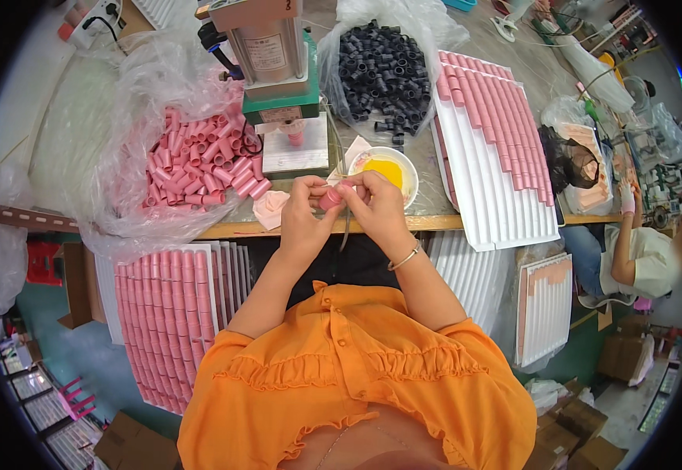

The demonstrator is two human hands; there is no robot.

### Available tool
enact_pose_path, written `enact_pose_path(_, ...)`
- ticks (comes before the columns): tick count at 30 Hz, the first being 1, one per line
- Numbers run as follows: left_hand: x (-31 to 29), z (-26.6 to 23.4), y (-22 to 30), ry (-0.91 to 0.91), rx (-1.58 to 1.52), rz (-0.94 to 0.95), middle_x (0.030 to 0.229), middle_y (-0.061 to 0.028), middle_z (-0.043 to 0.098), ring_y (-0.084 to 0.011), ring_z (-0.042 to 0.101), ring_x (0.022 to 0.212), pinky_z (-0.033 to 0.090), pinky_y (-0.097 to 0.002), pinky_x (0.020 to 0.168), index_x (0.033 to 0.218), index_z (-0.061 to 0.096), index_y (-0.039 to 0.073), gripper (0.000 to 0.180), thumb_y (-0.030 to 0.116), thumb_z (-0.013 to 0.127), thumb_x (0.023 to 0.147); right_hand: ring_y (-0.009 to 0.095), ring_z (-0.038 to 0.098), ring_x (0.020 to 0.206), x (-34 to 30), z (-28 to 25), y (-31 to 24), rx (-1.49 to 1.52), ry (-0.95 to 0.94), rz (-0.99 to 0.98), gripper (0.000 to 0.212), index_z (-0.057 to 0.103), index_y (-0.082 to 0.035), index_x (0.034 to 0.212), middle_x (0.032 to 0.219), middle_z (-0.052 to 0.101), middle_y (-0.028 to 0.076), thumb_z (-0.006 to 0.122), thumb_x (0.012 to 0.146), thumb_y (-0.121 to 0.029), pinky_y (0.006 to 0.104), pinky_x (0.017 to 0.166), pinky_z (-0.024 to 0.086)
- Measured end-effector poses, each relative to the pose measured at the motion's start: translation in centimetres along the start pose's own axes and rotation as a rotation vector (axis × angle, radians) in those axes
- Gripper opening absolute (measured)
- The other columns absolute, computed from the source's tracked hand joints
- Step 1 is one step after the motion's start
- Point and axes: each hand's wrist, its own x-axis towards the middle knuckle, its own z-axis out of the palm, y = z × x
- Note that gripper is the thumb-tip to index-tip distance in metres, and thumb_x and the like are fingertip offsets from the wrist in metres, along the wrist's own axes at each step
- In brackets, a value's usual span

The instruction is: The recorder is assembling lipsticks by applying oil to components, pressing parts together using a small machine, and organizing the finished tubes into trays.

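Note:
At the table's front edge, a short pink tube (330, 199) sits between the fingertips of both hands. My left hand (303, 218) pinches it from one side, and my right hand (378, 210) closes its fingers on the other. Just beyond stands a press (267, 59) with a green head and a pale metal base (298, 153); a small pink piece (295, 138) shows under its head. A white bowl (411, 184) with something yellow in it is close behind my right hand. By my left hand lies a crumpled pale pink cloth or tissue (270, 210).
Loose pink tubes (200, 160) fill a clear plastic bag at left. Another bag holds short black tubes (384, 74). At right, a white ridged tray (505, 219) carries rows of pink tubes. More filled trays (165, 321) stand below the table. Another person (638, 251) sits far right.

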Motion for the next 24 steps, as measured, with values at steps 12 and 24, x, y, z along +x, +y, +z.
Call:
enact_pose_path(12, 1.9, -7.8, -6.3, 0.264, 0.754, 0.056, 0.087, -0.0147, 0.055, -0.0347, 0.054, 0.086, 0.044, -0.0448, 0.073, 0.086, 0.052, 0.004, 0.02, 0.003, 0.069, 0.075, 0.03, 0.067, 0.079, 9.1, -5.4, 10.7, -0.828, 0.177, 0.25, 0.034, 0.073, -0.005, 0.084, 0.086, 0.069, 0.014, 0.072, 0.082, -0.039, 0.0404, 0.066, 0.051)
enact_pose_path(24, 1.1, -8.8, -6.2, 0.219, 0.465, 0.029, 0.102, -0.0129, 0.066, -0.0272, 0.061, 0.098, 0.047, -0.0364, 0.088, 0.107, 0.065, 0.004, 0.029, 0.001, 0.07, 0.079, 0.029, 0.059, 0.079, 3.5, -5.8, 7.7, -0.503, 0.179, -0.051, 0.011, 0.071, -0.009, 0.078, 0.083, 0.058, 0.008, 0.075, 0.076, -0.018, 0.0416, 0.069, 0.045)
